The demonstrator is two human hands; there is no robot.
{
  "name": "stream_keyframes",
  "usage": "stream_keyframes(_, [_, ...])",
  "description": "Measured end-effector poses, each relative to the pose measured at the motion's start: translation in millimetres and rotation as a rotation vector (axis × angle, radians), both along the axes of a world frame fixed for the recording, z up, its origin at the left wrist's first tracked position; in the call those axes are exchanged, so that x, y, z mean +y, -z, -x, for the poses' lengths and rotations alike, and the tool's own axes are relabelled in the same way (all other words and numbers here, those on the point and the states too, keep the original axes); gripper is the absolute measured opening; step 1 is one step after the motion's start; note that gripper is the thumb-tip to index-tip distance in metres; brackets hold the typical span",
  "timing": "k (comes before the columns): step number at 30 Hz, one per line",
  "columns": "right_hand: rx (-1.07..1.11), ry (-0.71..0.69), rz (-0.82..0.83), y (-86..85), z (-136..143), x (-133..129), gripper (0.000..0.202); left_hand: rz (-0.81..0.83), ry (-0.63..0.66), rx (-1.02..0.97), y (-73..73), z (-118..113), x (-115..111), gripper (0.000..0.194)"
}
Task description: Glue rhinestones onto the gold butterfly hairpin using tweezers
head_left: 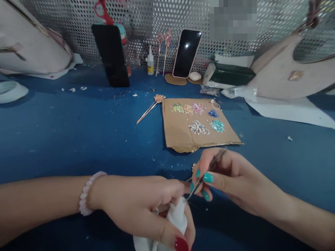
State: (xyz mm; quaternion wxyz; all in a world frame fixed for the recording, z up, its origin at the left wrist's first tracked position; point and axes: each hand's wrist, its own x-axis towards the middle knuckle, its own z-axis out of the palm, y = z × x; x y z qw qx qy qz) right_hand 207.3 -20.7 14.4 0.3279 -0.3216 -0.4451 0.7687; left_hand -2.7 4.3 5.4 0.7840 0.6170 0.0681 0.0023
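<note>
My left hand (146, 198), with a beaded bracelet at the wrist, is closed around a white, soft-looking tissue (178, 216). Its fingers hide part of it. In a pinch, my right hand (222, 174) grips thin metal tweezers (195, 188), their tip pointing down at the top of the tissue. Whether the tip touches it I cannot tell. Behind my right fingertips, a small gold ornament (193, 166) is mostly hidden. Beyond the hands lies a cardboard sheet (178, 134) bearing small piles of coloured chips: green, peach, pink, blue, turquoise (217, 126) and silvery (199, 128).
A gold hairpin (150, 109) rests at the cardboard's left corner. Farther back stand a dark phone (111, 55), a glue bottle (150, 64), two pink-topped sticks (164, 52) and another phone (187, 52). Pale bags (31, 45) flank the blue table (65, 139); a tape roll (13, 92) sits left.
</note>
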Motion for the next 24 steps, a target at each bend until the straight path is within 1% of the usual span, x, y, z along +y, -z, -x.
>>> stream_keyframes(2, [0.020,0.003,0.048,2.4,1,0,0.008,-0.021,0.005,-0.026,0.3,0,0,0.025])
stream_keyframes(4, [0.063,0.001,0.080,4.2,2,0,0.009,-0.020,0.003,-0.047,-1.0,0,0,0.017])
stream_keyframes(7, [0.098,-0.015,0.070,5.1,0,0,0.008,-0.017,0.010,-0.072,-5.2,0,0,0.006])
stream_keyframes(9, [0.080,-0.032,0.003,3.9,-3,1,0.007,-0.042,0.001,-0.081,-7.4,1,0,0.005])
stream_keyframes(12, [-0.007,-0.049,-0.159,-0.6,-8,0,0.005,-0.054,-0.030,-0.110,-5.9,2,-1,0.004])
stream_keyframes(13, [-0.046,-0.044,-0.214,-2.3,-8,0,0.006,-0.047,-0.034,-0.127,-4.3,3,-2,0.008])
stream_keyframes(15, [-0.116,-0.014,-0.319,-5.0,-8,-2,0.009,-0.068,-0.049,-0.181,-0.9,3,-3,0.006])
stream_keyframes(17, [-0.168,0.024,-0.423,-6.2,-8,-4,0.013,-0.137,-0.055,-0.153,0.8,3,-3,0.006])
stream_keyframes(20, [-0.209,0.028,-0.549,-5.9,-6,-6,0.018,-0.211,-0.067,-0.079,-0.6,1,-1,0.015])
stream_keyframes(22, [-0.218,0.015,-0.601,-5.9,-4,-7,0.019,-0.210,-0.059,-0.085,-2.7,-1,0,0.022])
stream_keyframes(24, [-0.206,0.021,-0.627,-6.8,-4,-8,0.019,-0.187,-0.045,-0.082,-5.1,0,0,0.024])
